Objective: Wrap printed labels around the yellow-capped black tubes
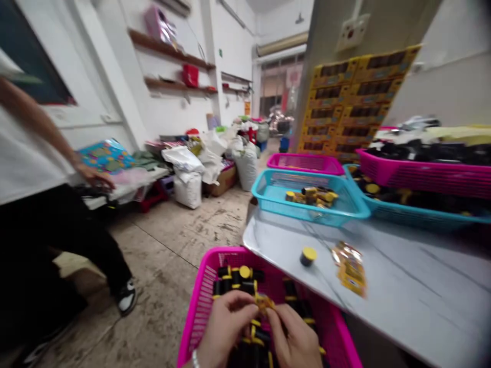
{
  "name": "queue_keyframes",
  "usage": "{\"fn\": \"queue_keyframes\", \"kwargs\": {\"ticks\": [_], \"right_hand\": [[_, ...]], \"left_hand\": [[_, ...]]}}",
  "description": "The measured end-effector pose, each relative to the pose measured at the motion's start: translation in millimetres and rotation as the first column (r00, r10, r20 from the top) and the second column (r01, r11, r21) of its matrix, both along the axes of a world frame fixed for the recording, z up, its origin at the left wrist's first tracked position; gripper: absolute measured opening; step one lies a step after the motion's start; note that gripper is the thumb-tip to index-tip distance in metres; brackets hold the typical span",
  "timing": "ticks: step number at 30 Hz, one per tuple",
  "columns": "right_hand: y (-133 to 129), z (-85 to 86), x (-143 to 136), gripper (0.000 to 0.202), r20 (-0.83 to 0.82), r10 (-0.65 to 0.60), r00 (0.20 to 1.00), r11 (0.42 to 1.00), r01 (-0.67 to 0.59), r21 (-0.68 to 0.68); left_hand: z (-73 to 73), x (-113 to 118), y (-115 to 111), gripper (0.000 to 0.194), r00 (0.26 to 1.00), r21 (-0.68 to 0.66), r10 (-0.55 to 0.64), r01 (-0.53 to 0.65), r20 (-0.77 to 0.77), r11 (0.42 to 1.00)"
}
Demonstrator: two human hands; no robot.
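Over a pink basket (205, 278) my left hand (226, 322) and my right hand (293, 335) pinch a small yellow-gold packet (264, 302) between them, fingers closed on its two sides. Under both hands the basket holds several black cylinders with yellow caps (245, 272). On the table to the right of my hands stands one black container with a yellow cap (308, 256). Beside it lies a flat yellow-gold packet (351, 270). The details of the packet in my fingers are blurred.
A blue basket (264, 191) with yellow-capped pieces stands on the white table (399, 266); fuller baskets (422, 174) are at right. Yellow boxes (330, 112) are stacked behind. A person (34, 148) stands at left. White sacks (187, 184) rest on the floor.
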State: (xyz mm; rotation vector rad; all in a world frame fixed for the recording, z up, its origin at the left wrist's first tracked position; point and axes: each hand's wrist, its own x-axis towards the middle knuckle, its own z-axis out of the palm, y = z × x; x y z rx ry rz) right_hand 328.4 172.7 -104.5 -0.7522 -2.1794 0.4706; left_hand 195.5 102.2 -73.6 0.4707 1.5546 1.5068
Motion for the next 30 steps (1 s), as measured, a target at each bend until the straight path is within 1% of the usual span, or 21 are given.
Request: {"fn": "queue_keyframes", "kwargs": {"ticks": [1, 3, 4, 6, 8, 11, 14, 16, 19, 21, 24, 27, 30], "right_hand": [[0.5, 1.6, 0.3, 0.037, -0.023, 0.019, 1.0, 0.998, -0.02, -0.058], [1.9, 7.1, -3.1, 0.033, -0.057, 0.013, 0.998, 0.991, -0.021, -0.135], [2.0, 10.4, -5.2, 0.032, -0.057, -0.004, 0.998, 0.989, -0.005, -0.146], [0.3, 16.5, -8.2, 0.03, -0.048, 0.001, 0.999, 0.989, -0.008, -0.148], [-2.6, 20.7, -8.8, 0.027, -0.052, 0.012, 0.999, 0.988, -0.02, -0.154], [-5.7, 22.2, -7.4, 0.026, -0.056, 0.001, 0.998, 0.983, -0.011, -0.182], [-5.8, 20.5, -5.8, 0.03, -0.034, -0.011, 0.999, 0.981, 0.004, -0.195], [-5.0, 19.7, -5.0, 0.034, -0.025, -0.019, 0.999, 0.984, 0.015, -0.179], [-3.6, 20.2, -4.5, 0.036, -0.017, -0.038, 0.999, 0.989, 0.035, -0.144], [-3.5, 21.1, -4.8, 0.035, -0.004, -0.044, 0.999, 0.991, 0.043, -0.13], [-5.1, 21.9, -5.7, 0.034, 0.014, -0.027, 1.0, 0.992, 0.028, -0.127], [-7.4, 22.0, -5.7, 0.031, 0.003, -0.003, 1.0, 0.992, 0.003, -0.126], [-8.8, 21.5, -5.1, 0.024, -0.026, 0.045, 0.999, 0.989, -0.048, -0.137]], "left_hand": [[2.4, -2.0, -0.8, 0.028, 0.998, 0.003, 0.001, -0.001, -0.058, 1.0], [9.6, -7.8, -3.2, 0.026, 0.994, -0.019, -0.019, 0.017, -0.108, 1.0], [13.2, -10.3, -4.8, 0.026, 0.992, -0.026, -0.033, 0.03, -0.121, 0.999], [18.7, -13.4, -7.8, 0.028, 0.989, -0.031, -0.054, 0.05, -0.136, 0.998], [21.0, -14.1, -9.8, 0.03, 0.99, -0.016, -0.048, 0.047, -0.133, 0.999], [19.6, -13.0, -11.2, 0.032, 0.998, -0.002, -0.033, 0.033, -0.06, 0.999], [17.1, -11.1, -12.4, 0.032, 0.998, 0.006, -0.065, 0.065, 0.017, 0.998], [16.4, -10.4, -13.2, 0.033, 0.997, 0.034, -0.072, 0.071, 0.036, 0.997], [17.7, -11.2, -14.4, 0.033, 0.999, 0.063, -0.039, 0.039, 0.001, 0.997], [19.8, -12.2, -15.0, 0.032, 0.999, 0.044, -0.027, 0.029, -0.036, 0.999], [22.4, -12.4, -15.3, 0.032, 0.998, 0.014, -0.053, 0.054, -0.04, 0.998], [22.3, -11.5, -14.8, 0.031, 0.996, 0.014, -0.077, 0.078, -0.042, 0.997], [20.7, -11.1, -14.0, 0.028, 0.993, 0.011, -0.101, 0.102, -0.065, 0.995]]}}
